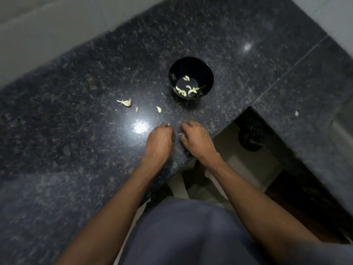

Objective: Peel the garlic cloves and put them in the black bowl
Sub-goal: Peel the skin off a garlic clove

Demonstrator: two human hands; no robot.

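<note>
The black bowl (pixel 191 73) stands on the dark granite counter (pixel 76 131) and holds several pale peeled cloves (pixel 189 89). Nearer me, my left hand (pixel 159 141) and my right hand (pixel 194 139) are close together above the counter, fingers curled inward. A small pale piece of garlic shows at the left fingertips (pixel 168 124), and a thin strip of skin (pixel 179 134) sticks out between the hands. What each hand holds is mostly hidden. An unpeeled clove (pixel 126 102) and two smaller bits (pixel 159 109) lie left of the bowl.
The counter's edge cuts in just right of my right hand, with a dark gap and floor below (pixel 248 146). A white scrap (pixel 296 113) lies on the counter's right part. A grey wall runs along the far left.
</note>
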